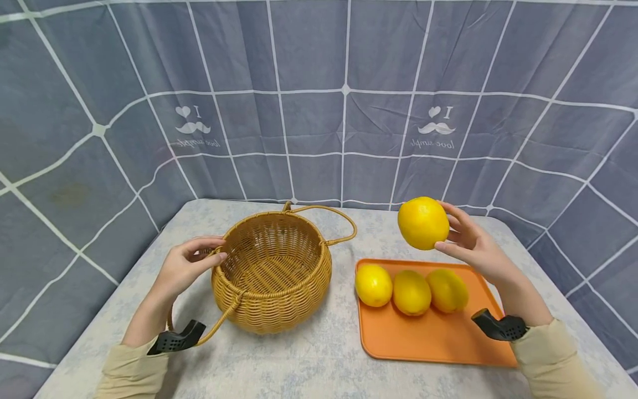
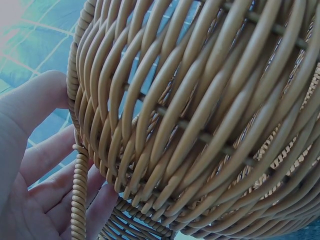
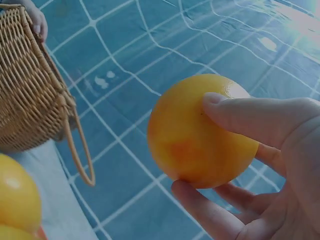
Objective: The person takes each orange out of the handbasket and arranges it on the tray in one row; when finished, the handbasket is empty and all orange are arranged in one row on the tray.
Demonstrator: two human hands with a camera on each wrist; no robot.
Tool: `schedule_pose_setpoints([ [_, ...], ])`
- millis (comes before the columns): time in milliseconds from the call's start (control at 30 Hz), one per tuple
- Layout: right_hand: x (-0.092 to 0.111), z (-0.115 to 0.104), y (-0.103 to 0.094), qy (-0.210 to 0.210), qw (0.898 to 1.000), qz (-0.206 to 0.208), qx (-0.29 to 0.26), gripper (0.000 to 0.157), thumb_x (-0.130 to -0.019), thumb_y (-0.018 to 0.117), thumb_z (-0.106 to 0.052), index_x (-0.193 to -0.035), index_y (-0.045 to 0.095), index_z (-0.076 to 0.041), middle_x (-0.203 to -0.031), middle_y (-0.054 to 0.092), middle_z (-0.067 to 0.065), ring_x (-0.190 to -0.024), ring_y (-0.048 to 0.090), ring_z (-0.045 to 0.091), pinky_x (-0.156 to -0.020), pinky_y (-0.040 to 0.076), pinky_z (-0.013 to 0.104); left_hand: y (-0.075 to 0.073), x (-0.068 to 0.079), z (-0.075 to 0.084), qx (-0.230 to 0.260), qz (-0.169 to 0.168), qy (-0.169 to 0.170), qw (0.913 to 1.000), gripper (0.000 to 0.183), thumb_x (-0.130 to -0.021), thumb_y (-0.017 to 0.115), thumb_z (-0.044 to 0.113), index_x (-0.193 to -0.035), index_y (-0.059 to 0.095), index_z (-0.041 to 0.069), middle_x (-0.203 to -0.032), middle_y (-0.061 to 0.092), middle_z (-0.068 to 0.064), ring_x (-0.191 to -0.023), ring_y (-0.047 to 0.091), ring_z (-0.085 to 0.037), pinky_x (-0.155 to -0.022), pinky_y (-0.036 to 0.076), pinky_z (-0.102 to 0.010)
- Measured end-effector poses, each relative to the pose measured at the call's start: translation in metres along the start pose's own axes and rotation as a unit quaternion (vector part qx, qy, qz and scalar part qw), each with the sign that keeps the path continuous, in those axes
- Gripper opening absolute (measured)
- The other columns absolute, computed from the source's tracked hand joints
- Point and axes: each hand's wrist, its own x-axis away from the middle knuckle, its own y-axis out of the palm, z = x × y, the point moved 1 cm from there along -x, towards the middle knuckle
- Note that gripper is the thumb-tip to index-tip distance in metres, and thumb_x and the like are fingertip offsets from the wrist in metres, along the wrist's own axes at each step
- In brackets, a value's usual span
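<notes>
A round wicker basket point(image 1: 271, 310) stands on the left of the table, its inside bare. At its left rim my left hand point(image 1: 185, 266) grips the edge between thumb and fingers; in the left wrist view the thumb point(image 2: 42, 95) reaches over the rim, the other fingertips partly hidden by wicker. My right hand point(image 1: 473, 244) holds a smooth, roundish yellow fruit point(image 1: 422, 223) above the far edge of an orange tray point(image 1: 408, 338). In the right wrist view this fruit point(image 3: 192, 142) has an orange blush, thumb on one side and fingers on the other.
On the tray three more yellow fruits, a left one point(image 1: 374, 285), a middle one point(image 1: 411, 292) and a right one point(image 1: 448, 290), lie in a row. The basket's far handle point(image 1: 349, 227) sticks out toward the right. A grey checked curtain point(image 1: 314, 122) surrounds the table.
</notes>
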Motion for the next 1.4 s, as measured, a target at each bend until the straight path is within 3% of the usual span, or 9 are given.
schedule_pose_setpoints([
  [367,0.038,0.016,-0.020,0.027,0.999,0.040,-0.001,0.072,-0.091,0.051,0.011,-0.150,0.020,-0.015,-0.136,0.042,-0.009,-0.110,0.055,0.004,-0.084,0.047,0.017,0.000,0.000,0.000,-0.008,0.000,-0.005,1.0000,0.033,-0.087,0.070,0.019,-0.115,0.065,0.003,-0.114,0.061,0.011,-0.100,0.057,-0.001,-0.082,0.046,-0.014],
  [700,0.076,0.035,-0.036,0.106,0.988,0.084,0.073,0.075,-0.094,0.053,0.000,-0.152,0.013,-0.025,-0.137,0.036,-0.008,-0.107,0.053,-0.004,-0.079,0.042,0.010,0.000,0.001,-0.001,-0.013,-0.004,-0.006,0.9999,0.033,-0.088,0.069,0.021,-0.116,0.065,0.004,-0.117,0.061,0.004,-0.104,0.053,0.001,-0.084,0.044,-0.014],
  [833,0.091,0.046,-0.042,0.124,0.986,0.096,0.048,0.075,-0.095,0.052,0.000,-0.152,0.012,-0.027,-0.137,0.034,-0.007,-0.106,0.053,-0.005,-0.075,0.040,0.010,0.000,0.001,-0.001,-0.010,-0.005,-0.010,0.9999,0.033,-0.088,0.069,0.022,-0.116,0.064,0.005,-0.118,0.061,0.001,-0.103,0.054,-0.001,-0.083,0.045,-0.014],
  [1267,0.123,0.078,-0.050,0.098,0.983,0.138,-0.076,0.071,-0.093,0.048,0.009,-0.151,0.020,-0.021,-0.126,0.044,-0.014,-0.105,0.054,-0.005,-0.076,0.050,0.016,0.000,0.001,0.000,-0.014,-0.005,-0.011,0.9998,0.035,-0.088,0.069,0.022,-0.117,0.064,0.004,-0.116,0.060,0.006,-0.103,0.054,0.000,-0.083,0.045,-0.014],
  [1400,0.130,0.087,-0.050,0.109,0.980,0.140,-0.089,0.070,-0.094,0.048,0.009,-0.151,0.019,-0.020,-0.122,0.044,-0.015,-0.102,0.056,-0.004,-0.076,0.051,0.017,0.000,0.001,-0.001,-0.019,-0.005,-0.013,0.9997,0.035,-0.088,0.069,0.023,-0.117,0.064,0.005,-0.117,0.060,0.006,-0.103,0.054,0.000,-0.083,0.045,-0.014],
])
